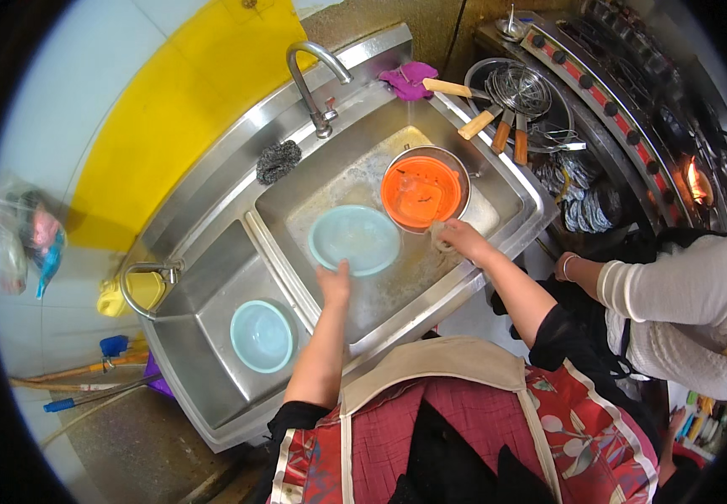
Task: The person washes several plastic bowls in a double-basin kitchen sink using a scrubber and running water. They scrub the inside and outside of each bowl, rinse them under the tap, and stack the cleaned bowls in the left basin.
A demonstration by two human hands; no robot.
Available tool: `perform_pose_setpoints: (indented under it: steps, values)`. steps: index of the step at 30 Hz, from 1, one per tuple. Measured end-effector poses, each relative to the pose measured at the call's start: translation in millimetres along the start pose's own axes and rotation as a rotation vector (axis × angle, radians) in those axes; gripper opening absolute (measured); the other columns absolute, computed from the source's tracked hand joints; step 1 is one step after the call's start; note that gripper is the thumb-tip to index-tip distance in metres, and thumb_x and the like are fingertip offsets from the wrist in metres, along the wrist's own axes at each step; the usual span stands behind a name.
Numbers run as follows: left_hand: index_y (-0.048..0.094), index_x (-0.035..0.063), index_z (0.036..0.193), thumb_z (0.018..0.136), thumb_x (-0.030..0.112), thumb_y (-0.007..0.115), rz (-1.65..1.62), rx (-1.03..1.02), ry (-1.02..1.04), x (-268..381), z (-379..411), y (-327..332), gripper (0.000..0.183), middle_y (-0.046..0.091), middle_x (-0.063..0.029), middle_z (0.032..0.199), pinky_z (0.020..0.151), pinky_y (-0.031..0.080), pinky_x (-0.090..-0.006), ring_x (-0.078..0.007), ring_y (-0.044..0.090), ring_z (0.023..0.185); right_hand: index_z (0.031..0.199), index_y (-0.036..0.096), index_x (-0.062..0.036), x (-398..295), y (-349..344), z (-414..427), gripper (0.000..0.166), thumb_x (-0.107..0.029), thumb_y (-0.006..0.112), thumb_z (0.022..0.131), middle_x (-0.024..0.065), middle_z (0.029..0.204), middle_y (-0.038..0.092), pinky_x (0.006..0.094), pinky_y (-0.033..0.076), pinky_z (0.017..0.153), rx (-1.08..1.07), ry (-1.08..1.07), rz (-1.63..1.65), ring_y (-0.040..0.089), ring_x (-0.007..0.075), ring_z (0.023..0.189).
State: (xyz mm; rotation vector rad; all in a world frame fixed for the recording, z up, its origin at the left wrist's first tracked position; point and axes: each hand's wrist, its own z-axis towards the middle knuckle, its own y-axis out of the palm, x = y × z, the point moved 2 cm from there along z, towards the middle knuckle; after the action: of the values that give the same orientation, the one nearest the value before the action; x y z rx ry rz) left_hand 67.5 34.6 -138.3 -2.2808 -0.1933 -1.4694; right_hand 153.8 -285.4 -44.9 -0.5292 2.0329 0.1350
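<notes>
My left hand grips the near rim of a light blue plastic basin, which is in the large compartment of a stainless steel sink. A crumpled beige cloth is held in my right hand, close to the near edge of an orange plastic basin. That orange basin has dark bits in it and sits inside a round metal bowl. In the small left compartment rests a second light blue basin.
A curved faucet, a steel wool pad and a purple cloth are along the sink's back. Wooden-handled strainers lie over a bowl at right. Beyond, a stove shows a flame; another person stands close at right.
</notes>
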Motion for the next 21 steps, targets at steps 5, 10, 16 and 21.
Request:
perform_pose_setpoints:
  steps: [5, 10, 16, 21]
  values:
    - [0.033, 0.0072, 0.134, 0.076, 0.014, 0.062, 1.143, -0.023, 0.586, 74.6, -58.2, 29.5, 0.065, 0.034, -0.0245, 0.136, 0.105, 0.016, -0.0585, -0.0393, 0.035, 0.125, 0.117, 0.052, -0.0046, -21.8, -6.9, -29.1, 0.044, -0.004, 0.062, 0.075, 0.0024, 0.1, 0.06, 0.0249, 0.045, 0.078, 0.061, -0.035, 0.296, 0.056, 0.0095, 0.087]
    - [0.05, 0.0117, 0.121, 0.081, 0.01, 0.049, 1.483, -0.142, 0.603, 40.8, 2.4, 38.4, 0.04, 0.051, -0.0144, 0.122, 0.103, 0.02, -0.0568, -0.0311, 0.045, 0.116, 0.12, 0.047, -0.0038, -21.7, -14.1, -42.4, 0.051, 0.006, 0.055, 0.07, 0.0069, 0.105, 0.059, 0.0261, 0.045, 0.082, -0.004, -0.063, 0.203, 0.058, 0.0136, 0.094]
    - [0.064, 0.0124, 0.088, 0.082, 0.017, 0.049, 1.537, -0.208, 0.664, 51.9, 21.4, 39.1, 0.017, 0.063, -0.0065, 0.092, 0.092, 0.033, -0.0491, -0.0234, 0.056, 0.095, 0.12, 0.047, -0.0035, -7.4, -29.3, -44.8, 0.05, 0.0, 0.054, 0.071, 0.0081, 0.104, 0.059, 0.0264, 0.044, 0.082, 0.026, -0.051, 0.175, 0.059, 0.0162, 0.091]
    - [0.062, 0.0101, 0.08, 0.082, 0.02, 0.053, 0.933, -0.022, 0.656, 93.8, 28.7, 25.0, 0.014, 0.063, -0.01, 0.076, 0.068, 0.047, -0.0402, -0.0295, 0.06, 0.071, 0.114, 0.056, -0.0025, -16.3, -30.9, -34.8, 0.039, -0.006, 0.054, 0.076, 0.0053, 0.101, 0.061, 0.0246, 0.044, 0.08, 0.101, -0.179, -0.191, 0.058, 0.0134, 0.087]
